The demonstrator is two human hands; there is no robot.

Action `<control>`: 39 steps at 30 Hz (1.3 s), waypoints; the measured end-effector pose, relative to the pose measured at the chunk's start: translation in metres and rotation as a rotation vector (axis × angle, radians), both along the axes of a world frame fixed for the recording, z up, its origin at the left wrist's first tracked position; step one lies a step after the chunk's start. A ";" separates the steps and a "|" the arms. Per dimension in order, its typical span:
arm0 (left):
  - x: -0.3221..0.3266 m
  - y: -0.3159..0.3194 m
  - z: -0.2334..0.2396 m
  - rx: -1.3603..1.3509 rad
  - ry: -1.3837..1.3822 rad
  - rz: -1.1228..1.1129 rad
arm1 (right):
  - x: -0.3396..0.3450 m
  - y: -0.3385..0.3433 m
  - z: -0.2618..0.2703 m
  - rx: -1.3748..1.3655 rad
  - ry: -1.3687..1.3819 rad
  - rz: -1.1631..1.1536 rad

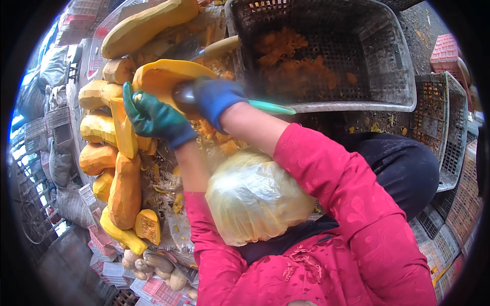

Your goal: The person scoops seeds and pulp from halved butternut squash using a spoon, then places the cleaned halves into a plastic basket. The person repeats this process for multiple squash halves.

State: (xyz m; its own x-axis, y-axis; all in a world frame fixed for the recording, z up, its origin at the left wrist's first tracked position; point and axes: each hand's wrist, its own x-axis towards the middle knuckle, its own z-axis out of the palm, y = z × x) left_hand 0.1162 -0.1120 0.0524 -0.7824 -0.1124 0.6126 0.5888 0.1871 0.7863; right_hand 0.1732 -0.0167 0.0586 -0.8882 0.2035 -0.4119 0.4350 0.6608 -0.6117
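Note:
My left hand (155, 116), in a green and blue glove, is at the lower left edge of a hollowed, peeled pumpkin piece (153, 78), its thumb and a finger raised. In a blue glove, my right hand (218, 97) is closed around a tool with a dark rounded metal part (183, 93) and a light green handle (271, 107); the metal part is inside the hollow. The fingers of the right hand are blurred. A wooden-handled knife (222, 46) lies behind the piece, its blade partly hidden. Orange pulp (229, 147) lies below the right hand.
A large black crate (394, 57) with orange pulp inside stands at the upper right. Peeled pumpkins (124, 191) line the work surface's left side, with a long one (149, 26) at the top. Below lie unpeeled squashes (157, 262). Another crate (446, 126) stands right. A plastic bag (260, 195) is near my forearms.

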 end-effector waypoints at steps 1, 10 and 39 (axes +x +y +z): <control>0.000 -0.001 -0.001 0.020 0.017 -0.009 | -0.007 -0.001 -0.009 -0.027 -0.032 -0.043; -0.003 -0.012 0.002 -0.157 0.023 -0.035 | -0.009 0.004 -0.041 0.514 -0.122 0.475; -0.058 -0.022 -0.017 -0.039 -0.047 -0.002 | 0.016 0.019 -0.043 0.374 0.147 0.525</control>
State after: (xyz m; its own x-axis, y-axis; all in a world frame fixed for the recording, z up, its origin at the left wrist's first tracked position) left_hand 0.0586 -0.1340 0.0352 -0.8106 -0.0877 0.5790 0.5518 0.2167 0.8053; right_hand 0.1897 0.0025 0.0151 -0.9500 -0.1660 -0.2647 -0.0730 0.9417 -0.3283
